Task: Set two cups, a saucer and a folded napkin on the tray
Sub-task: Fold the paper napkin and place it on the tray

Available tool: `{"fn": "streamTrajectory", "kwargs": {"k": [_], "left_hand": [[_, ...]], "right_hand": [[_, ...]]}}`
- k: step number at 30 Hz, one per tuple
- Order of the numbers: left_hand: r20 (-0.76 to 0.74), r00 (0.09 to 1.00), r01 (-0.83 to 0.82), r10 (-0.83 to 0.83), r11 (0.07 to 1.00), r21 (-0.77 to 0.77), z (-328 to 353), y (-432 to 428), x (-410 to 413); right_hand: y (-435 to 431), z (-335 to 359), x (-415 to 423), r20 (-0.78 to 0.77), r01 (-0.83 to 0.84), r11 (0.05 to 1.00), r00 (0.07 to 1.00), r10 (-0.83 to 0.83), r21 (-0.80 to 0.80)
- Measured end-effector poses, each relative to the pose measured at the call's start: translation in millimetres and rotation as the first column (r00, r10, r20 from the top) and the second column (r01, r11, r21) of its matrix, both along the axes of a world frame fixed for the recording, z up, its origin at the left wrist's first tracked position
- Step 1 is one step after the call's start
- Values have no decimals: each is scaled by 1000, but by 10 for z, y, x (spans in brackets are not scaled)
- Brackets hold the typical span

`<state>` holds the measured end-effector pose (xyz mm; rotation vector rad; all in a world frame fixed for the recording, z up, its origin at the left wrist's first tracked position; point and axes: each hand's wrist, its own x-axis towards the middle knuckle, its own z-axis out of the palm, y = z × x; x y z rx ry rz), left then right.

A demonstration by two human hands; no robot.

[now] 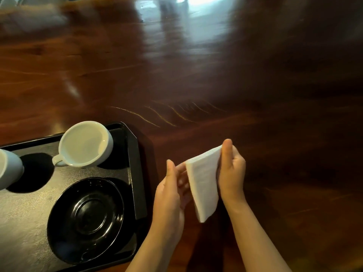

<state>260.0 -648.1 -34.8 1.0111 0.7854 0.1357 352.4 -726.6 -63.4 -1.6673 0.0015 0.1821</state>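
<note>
A black tray point(135, 173) lies at the lower left of the dark wooden table. On it stand a white cup point(86, 144) with its handle toward the left, a second white cup point(8, 169) cut off by the left edge, and a glossy black saucer point(86, 218). To the right of the tray, above the table, both hands hold a folded white napkin point(204, 185). My left hand point(170, 193) grips its left edge. My right hand point(230, 171) pinches its upper right corner with the thumb on top.
The wooden table point(216, 85) stretches away with bright reflections at the back and pale scratches near the middle. A blurred grey object point(33, 18) lies at the far left.
</note>
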Motion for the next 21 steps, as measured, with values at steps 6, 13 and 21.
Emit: {"fn": "streamTrajectory", "kwargs": {"k": [6,13,21], "left_hand": [[-195,886,332,-421,869,-366,307,12,-72],[-189,897,352,-399,904,-242,735,210,-143],[-110,990,-39,93,907,418,1045,549,-373]], "right_hand": [[115,446,3,-93,-209,898,960,263,388],[166,1009,-14,103,-527,773,843,528,354],[236,1310,-124,-326,-582,787,717,616,206]]}}
